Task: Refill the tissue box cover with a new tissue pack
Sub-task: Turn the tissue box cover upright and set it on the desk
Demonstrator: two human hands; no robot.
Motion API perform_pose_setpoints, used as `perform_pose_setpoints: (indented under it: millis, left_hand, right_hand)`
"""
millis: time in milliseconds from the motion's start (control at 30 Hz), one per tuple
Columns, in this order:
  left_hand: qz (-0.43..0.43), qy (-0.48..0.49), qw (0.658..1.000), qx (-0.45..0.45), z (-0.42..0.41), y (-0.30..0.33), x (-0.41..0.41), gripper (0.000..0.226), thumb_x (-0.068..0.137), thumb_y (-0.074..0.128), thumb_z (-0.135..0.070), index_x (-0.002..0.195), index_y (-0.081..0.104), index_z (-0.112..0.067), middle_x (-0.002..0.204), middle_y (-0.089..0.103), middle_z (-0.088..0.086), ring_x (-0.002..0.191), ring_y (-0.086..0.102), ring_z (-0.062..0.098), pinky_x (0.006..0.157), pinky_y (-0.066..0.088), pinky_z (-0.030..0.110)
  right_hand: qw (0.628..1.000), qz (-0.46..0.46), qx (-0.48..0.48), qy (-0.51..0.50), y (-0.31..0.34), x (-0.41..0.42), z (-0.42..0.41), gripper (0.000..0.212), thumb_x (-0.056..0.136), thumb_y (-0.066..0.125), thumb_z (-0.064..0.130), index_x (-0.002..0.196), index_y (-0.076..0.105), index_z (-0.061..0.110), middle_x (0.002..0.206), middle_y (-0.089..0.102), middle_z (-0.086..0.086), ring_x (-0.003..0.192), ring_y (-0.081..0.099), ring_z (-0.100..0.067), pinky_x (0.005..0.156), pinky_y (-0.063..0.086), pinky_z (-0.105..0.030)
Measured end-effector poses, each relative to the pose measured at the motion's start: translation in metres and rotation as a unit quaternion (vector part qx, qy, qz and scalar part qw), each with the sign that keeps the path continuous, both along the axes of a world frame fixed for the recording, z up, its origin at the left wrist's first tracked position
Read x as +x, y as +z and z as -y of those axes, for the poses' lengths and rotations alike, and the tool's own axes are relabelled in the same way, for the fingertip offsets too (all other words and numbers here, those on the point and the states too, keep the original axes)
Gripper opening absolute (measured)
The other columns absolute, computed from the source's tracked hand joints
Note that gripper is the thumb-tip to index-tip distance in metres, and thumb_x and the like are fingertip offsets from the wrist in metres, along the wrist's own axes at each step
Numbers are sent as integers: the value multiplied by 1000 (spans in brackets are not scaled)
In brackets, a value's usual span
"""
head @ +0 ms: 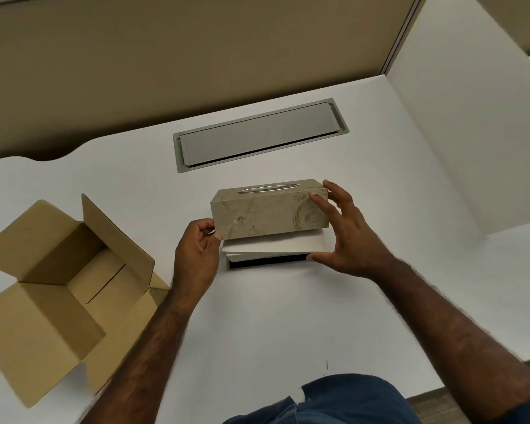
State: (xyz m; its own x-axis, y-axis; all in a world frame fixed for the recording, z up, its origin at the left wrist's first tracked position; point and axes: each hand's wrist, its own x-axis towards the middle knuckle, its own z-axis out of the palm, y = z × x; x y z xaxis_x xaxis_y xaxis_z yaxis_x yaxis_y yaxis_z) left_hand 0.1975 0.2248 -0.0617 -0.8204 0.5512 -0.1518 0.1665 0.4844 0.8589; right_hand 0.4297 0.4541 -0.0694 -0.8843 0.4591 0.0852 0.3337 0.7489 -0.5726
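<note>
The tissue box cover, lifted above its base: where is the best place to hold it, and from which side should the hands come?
Hold the tissue box cover by its two short ends, one of the hands from each side, as the left hand and right hand do now. It is long and rigid, so end grips likely keep it level over the white tissue pack and leave the slot on top free.

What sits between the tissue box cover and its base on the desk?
Head view: a white tissue pack lies between the lifted cover and the dark-lined base.
</note>
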Motion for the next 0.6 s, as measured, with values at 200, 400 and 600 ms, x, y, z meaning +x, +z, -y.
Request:
perform_pose_setpoints:
  millis: [200, 400, 600]
  left_hand:
    - [15, 4, 1000, 8, 4, -5, 3, 20, 100, 65, -21, 118, 59, -28, 111, 68, -15, 97, 66, -7, 74, 49, 1]
    - [30, 14, 999, 22, 9, -9, 8, 20, 100, 65, -23, 118, 59, -30, 114, 71, -10, 108, 69, 12, 90, 62, 40]
    - [31, 31, 999, 7, 8, -10, 8, 24, 101, 63, -18, 123, 60, -27, 122, 72, 5, 109, 71, 23, 88, 63, 52]
  right_hand:
    - [1000, -10, 20, -5, -6, 3, 0, 124, 73, 96, 47, 171, 23, 32, 181, 8, -2, 163, 30, -27, 124, 44, -56]
    - [1000, 1, -1, -2, -4, 3, -2, 120, 75, 95, 46, 171, 24, 33, 181, 10, 1, 162, 31, -23, 122, 46, -59]
    - [1000, 8, -28, 8, 1, 2, -4, 127, 73, 93, 62, 172, 18, 36, 181, 5, 6, 164, 27, -19, 123, 46, -57]
